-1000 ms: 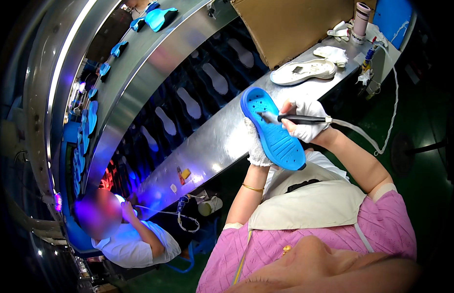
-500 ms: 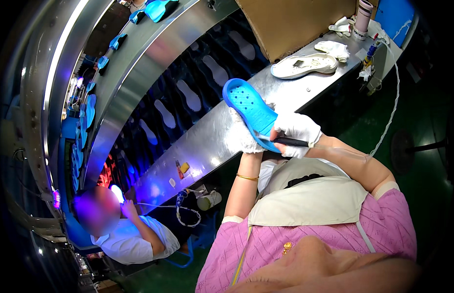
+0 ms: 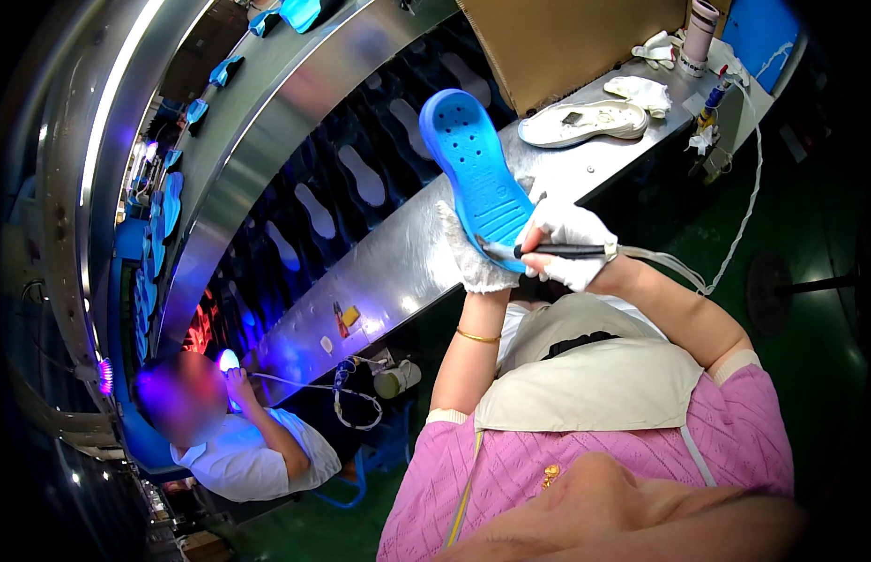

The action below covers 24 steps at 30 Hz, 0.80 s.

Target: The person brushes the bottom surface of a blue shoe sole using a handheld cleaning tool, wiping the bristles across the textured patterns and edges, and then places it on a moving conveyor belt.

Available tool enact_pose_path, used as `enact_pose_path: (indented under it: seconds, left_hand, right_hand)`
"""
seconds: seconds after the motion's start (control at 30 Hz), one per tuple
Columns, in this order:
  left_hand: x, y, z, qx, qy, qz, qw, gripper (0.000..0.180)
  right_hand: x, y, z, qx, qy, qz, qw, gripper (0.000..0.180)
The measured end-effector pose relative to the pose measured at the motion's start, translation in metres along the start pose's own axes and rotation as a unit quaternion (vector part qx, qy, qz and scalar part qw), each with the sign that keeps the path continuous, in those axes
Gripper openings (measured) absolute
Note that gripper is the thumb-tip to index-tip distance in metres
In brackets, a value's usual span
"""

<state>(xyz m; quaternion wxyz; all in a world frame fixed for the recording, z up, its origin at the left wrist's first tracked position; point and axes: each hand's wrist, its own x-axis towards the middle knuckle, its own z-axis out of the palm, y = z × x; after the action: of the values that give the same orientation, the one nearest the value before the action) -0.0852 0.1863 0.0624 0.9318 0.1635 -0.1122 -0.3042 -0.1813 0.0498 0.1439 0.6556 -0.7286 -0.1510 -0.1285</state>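
Observation:
A bright blue shoe sole (image 3: 476,178) with small holes at its toe end is tilted up above the metal bench. Behind and under its heel end, my left hand (image 3: 480,270), in a white fluffy glove, grips it; most of those fingers are hidden. Wrapped in a white glove with bare fingertips, my right hand (image 3: 578,236) holds a black-handled brush (image 3: 565,251), a clear tube running from its back end. The brush's pale tip touches the sole's inner face near the heel edge.
On the metal bench (image 3: 388,253) lie a white shoe (image 3: 585,124), a crumpled white glove (image 3: 640,94) and a pink cylinder (image 3: 699,37). A cardboard box (image 3: 557,47) stands behind. Blue soles line the conveyor (image 3: 257,131). A co-worker (image 3: 257,454) sits at the left.
The sole has risen and turned more upright, its toe end farther from me. My right hand has shifted slightly, bringing the brush tip to the heel's left edge.

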Motion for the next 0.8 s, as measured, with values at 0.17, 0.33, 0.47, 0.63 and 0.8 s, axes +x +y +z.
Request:
enact_pose_path:
  seconds: [0.17, 0.33, 0.47, 0.63, 0.8]
  left_hand:
    - [-0.005, 0.001, 0.036, 0.182, 0.103, 0.104, 0.972, 0.075]
    - [0.002, 0.01, 0.026, 0.039, 0.015, 0.051, 0.998, 0.074]
    - [0.004, 0.012, 0.028, 0.031, 0.048, 0.084, 0.995, 0.071]
    - [0.01, 0.019, 0.027, -0.008, 0.038, 0.048, 0.998, 0.075]
    - [0.01, 0.028, 0.029, -0.006, 0.052, 0.016, 0.999, 0.075]
  right_hand:
    - [-0.001, 0.014, -0.01, 0.103, 0.061, 0.075, 0.99, 0.004]
    - [-0.006, 0.005, 0.01, -0.091, 0.034, -0.051, 0.994, 0.01]
    - [-0.001, 0.013, -0.005, 0.145, 0.019, 0.166, 0.975, 0.006]
    - [-0.005, 0.008, -0.002, 0.029, -0.018, 0.022, 0.999, 0.007]
    - [0.003, 0.003, -0.012, 0.109, -0.015, 0.151, 0.982, 0.008]
